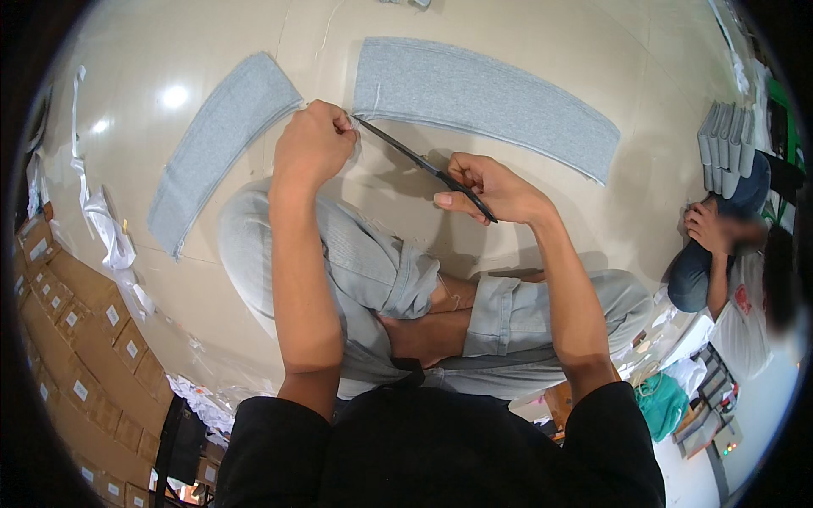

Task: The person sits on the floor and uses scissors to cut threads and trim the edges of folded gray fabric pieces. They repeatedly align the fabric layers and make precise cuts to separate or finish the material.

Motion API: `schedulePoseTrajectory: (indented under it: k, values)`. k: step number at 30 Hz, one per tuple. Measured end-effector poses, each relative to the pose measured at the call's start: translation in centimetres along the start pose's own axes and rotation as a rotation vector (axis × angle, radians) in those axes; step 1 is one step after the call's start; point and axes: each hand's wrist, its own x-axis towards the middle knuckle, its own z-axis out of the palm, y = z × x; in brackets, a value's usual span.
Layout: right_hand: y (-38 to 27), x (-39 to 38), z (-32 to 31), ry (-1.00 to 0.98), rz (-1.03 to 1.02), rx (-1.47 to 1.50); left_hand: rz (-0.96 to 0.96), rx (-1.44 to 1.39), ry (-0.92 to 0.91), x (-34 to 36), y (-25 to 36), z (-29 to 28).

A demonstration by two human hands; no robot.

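Two strips of grey knit fabric lie on the shiny tiled floor. The shorter strip slants at the left; the longer strip stretches to the right. Between their near ends, my left hand is closed in a pinch, and what its fingertips hold is too small to make out. My right hand grips dark scissors by the handles. Their blades point up and left, with the tip beside my left fingertips and the longer strip's lower left corner. A loose thread lies on that strip near its left end.
I sit cross-legged on the tiled floor. Cardboard boxes line the lower left, near white plastic scraps. At the right another person sits beside a stack of folded grey fabric. A green bag lies lower right.
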Motion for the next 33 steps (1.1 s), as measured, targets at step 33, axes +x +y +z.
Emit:
schedulePoseTrajectory:
  k: [33]
  values:
    - [0.7,-1.6,-0.9,-0.092,0.010,0.093,0.024,-0.021,0.101,0.4,0.3,0.5]
